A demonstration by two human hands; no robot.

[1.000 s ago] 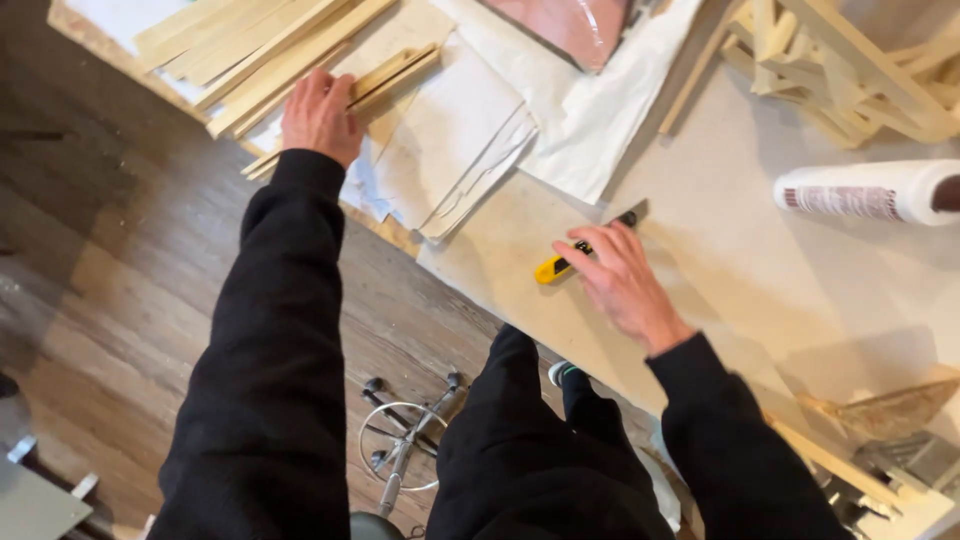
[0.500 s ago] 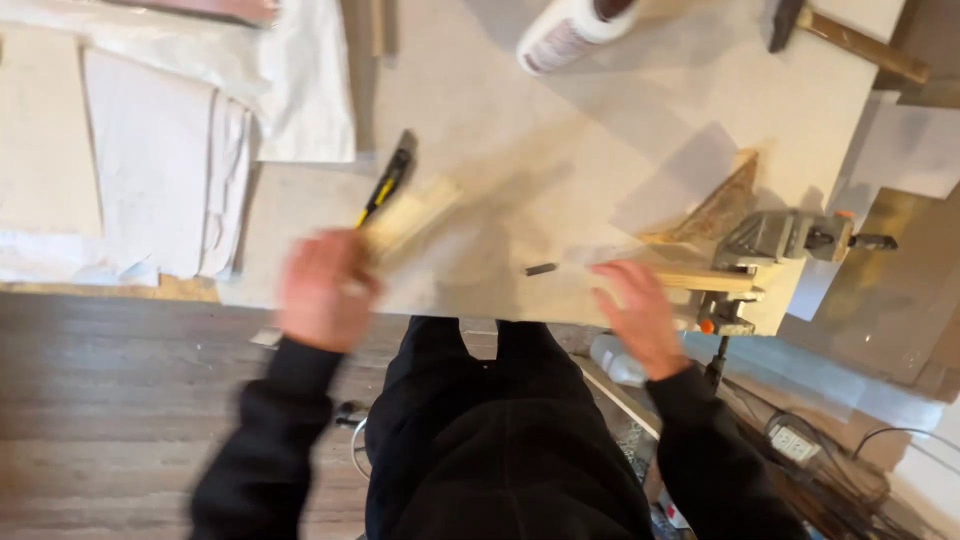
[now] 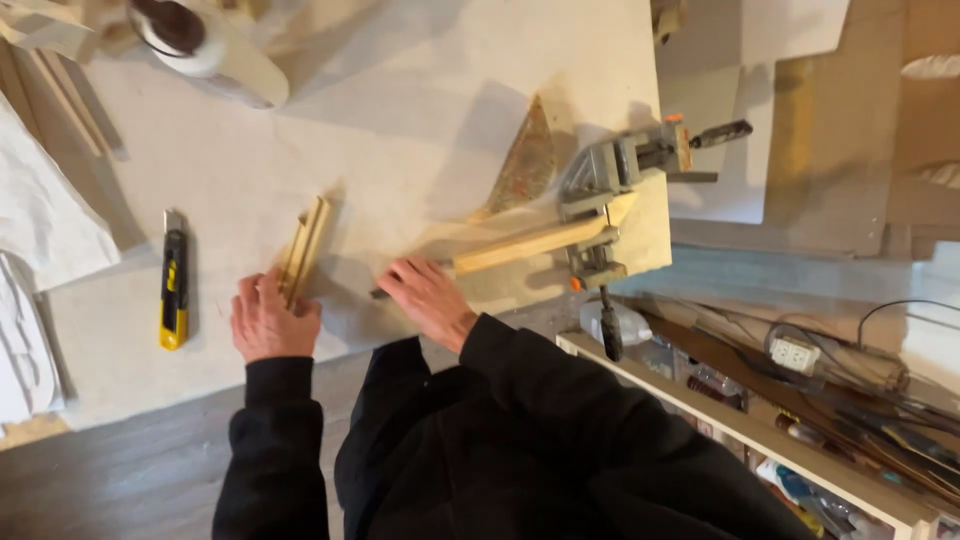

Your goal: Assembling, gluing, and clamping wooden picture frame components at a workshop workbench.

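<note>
The wood strips (image 3: 303, 250) lie on the table (image 3: 420, 130), long axis running away from the body; their near end is gripped by the left hand (image 3: 268, 320); the right hand (image 3: 428, 298), loosely curled on a pencil (image 3: 382, 293), rests just beside.

Two pale wood strips (image 3: 303, 248), lying together lengthwise, slightly tilted, left of centre frame, lower ends under left hand (image 3: 268, 320), small dark pencil-like tool (image 3: 381, 293) at right hand (image 3: 430, 300) fingertips.
</note>
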